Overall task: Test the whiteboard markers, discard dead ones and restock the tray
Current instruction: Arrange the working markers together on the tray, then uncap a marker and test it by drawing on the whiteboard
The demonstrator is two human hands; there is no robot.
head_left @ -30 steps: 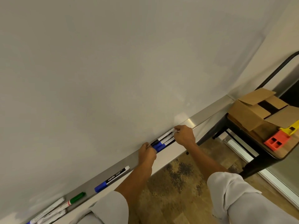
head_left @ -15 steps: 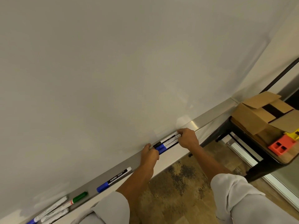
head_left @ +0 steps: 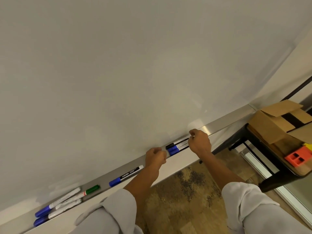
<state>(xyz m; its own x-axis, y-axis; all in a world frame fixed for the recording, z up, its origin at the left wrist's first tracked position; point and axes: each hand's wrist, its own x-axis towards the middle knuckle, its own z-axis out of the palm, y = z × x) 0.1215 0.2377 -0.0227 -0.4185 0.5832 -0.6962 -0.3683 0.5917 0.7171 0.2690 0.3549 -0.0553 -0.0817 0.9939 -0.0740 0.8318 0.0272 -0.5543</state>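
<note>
Corner of a room with a pale wall and patterned floor

A beige wall is running up at 2 o'clock; a mottled brown-and-tan floor is showing at 5 o'clock. At 3 o'clock a black-framed table is carrying an open cardboard box, with an orange block lying just beside it. Soft, even light is falling across the wall.

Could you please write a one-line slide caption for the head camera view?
Both hands, left and right, flank a small bundle of blue- and black-capped whiteboard markers on the long metal tray.
</note>
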